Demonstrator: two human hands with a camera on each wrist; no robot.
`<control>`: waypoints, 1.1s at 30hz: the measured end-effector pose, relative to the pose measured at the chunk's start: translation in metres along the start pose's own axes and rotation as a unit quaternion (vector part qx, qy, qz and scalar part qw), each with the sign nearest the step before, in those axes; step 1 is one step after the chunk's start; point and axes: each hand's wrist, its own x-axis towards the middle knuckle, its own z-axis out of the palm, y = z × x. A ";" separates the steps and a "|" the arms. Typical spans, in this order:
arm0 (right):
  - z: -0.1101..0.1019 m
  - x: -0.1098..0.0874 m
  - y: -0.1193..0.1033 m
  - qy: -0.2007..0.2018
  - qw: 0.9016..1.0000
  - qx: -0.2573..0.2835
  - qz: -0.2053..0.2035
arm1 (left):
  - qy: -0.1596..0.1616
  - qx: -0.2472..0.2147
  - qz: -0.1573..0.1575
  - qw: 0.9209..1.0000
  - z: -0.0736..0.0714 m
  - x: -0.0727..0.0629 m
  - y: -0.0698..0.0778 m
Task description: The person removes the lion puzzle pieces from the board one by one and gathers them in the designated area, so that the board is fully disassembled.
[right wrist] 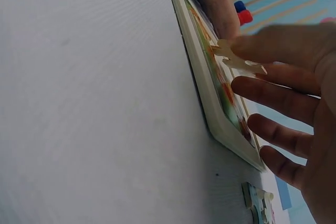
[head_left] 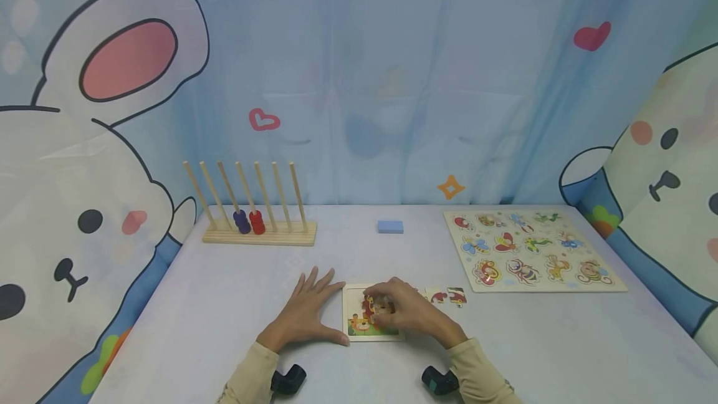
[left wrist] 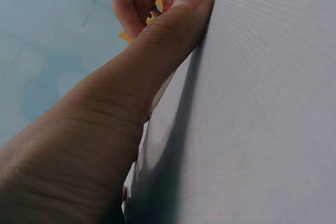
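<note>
A shallow puzzle tray (head_left: 373,338) lies flat on the white counter (head_left: 359,370), in front of the person and between the two hands. The left hand (head_left: 306,313) grasps nothing: its fingers are spread and relaxed, with the thumb resting against the near left corner of the tray. The right hand (head_left: 413,312) is over the tray's right part, its thumb and forefinger pinching a puzzle piece (right wrist: 240,65) that is tilted just above the picture, while the other fingers reach out loosely. Inside the tray, part of a colourful cartoon animal scene with green ground shows at the lower left. Loose pieces (head_left: 457,297) lie on the counter just beyond the right hand, to the right of the tray. Farther right is a large board (head_left: 552,288) covered in cartoon insects and other small creatures. A blue block (head_left: 390,227) lies behind the tray, well apart from it. At the back left stands a wooden rack (head_left: 259,238) with seven upright pegs; purple beads (head_left: 242,222) are on the third peg from the left and red beads (head_left: 257,223) on the fourth. A blue cartoon-printed curtain (head_left: 381,80) hangs behind the counter
</note>
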 end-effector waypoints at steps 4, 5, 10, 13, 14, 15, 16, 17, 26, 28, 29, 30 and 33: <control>0.000 0.000 -0.002 0.003 1.000 0.003 0.006 | -0.001 -0.001 -0.001 1.000 0.000 0.000 -0.001; 0.000 0.000 -0.002 0.004 1.000 0.002 0.007 | -0.001 -0.001 -0.002 1.000 0.001 0.001 -0.001; 0.002 0.001 0.000 0.008 1.000 -0.009 0.005 | -0.002 0.000 -0.003 1.000 0.001 0.001 0.000; 0.002 0.001 0.001 0.009 1.000 -0.010 0.002 | -0.002 -0.002 -0.003 1.000 0.000 0.000 0.000; 0.002 0.002 0.001 0.010 1.000 -0.010 0.000 | -0.002 -0.003 -0.003 1.000 0.000 0.000 0.001; 0.002 0.002 0.001 0.011 1.000 -0.010 -0.002 | -0.002 -0.004 -0.003 1.000 0.000 0.000 0.001; 0.002 0.002 0.000 0.012 1.000 -0.009 -0.003 | -0.003 -0.004 -0.003 1.000 0.000 0.000 0.001; 0.002 0.002 0.000 0.013 1.000 -0.009 -0.006 | -0.003 -0.006 -0.002 1.000 0.000 0.000 0.001; -0.007 -0.002 0.002 0.035 0.999 0.011 -0.004 | -0.002 -0.006 0.004 1.000 0.000 -0.001 0.000; -0.011 -0.004 0.003 0.036 0.999 0.035 -0.006 | -0.001 -0.005 0.005 1.000 0.000 0.000 0.000; -0.013 -0.006 0.004 0.034 0.998 0.048 -0.005 | 0.000 -0.004 0.006 1.000 0.000 0.000 0.000; -0.015 -0.007 0.004 0.033 0.998 0.061 -0.004 | 0.000 -0.004 0.006 1.000 0.000 0.000 0.000; -0.020 -0.011 0.007 0.030 0.996 0.089 -0.005 | 0.001 -0.003 0.005 1.000 0.000 0.000 -0.001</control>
